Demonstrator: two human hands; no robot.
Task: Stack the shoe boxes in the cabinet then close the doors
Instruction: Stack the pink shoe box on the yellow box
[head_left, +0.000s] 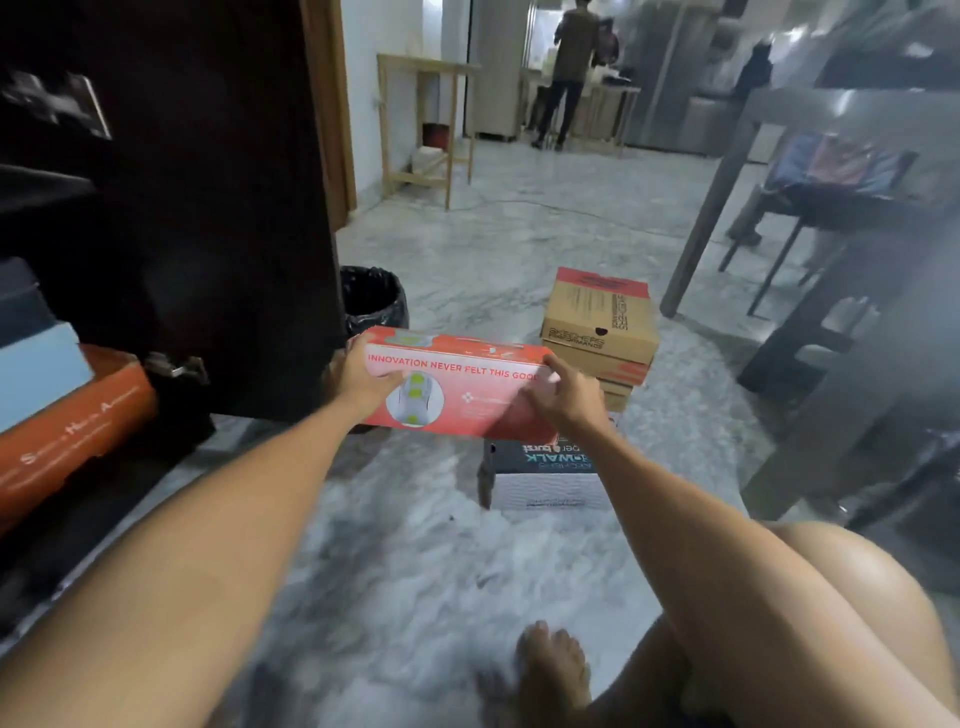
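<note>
I hold a red shoe box (467, 395) with white lettering in the air above the marble floor. My left hand (363, 382) grips its left end and my right hand (566, 397) grips its right end. Below it on the floor lies a dark and white shoe box (545, 478). Behind that stands a stack of brown cardboard shoe boxes (600, 327). At the left, the dark cabinet door (223, 208) stands open. Inside the cabinet lie an orange box (72, 426) and a light blue box (36, 369) on top of it.
A black-lined bin (371, 299) stands just past the cabinet door. A table's legs (711, 208) and dark chairs fill the right side. A wooden stand (421, 124) and a person (569, 73) are far back. My bare knee (831, 597) and foot (550, 665) are low right.
</note>
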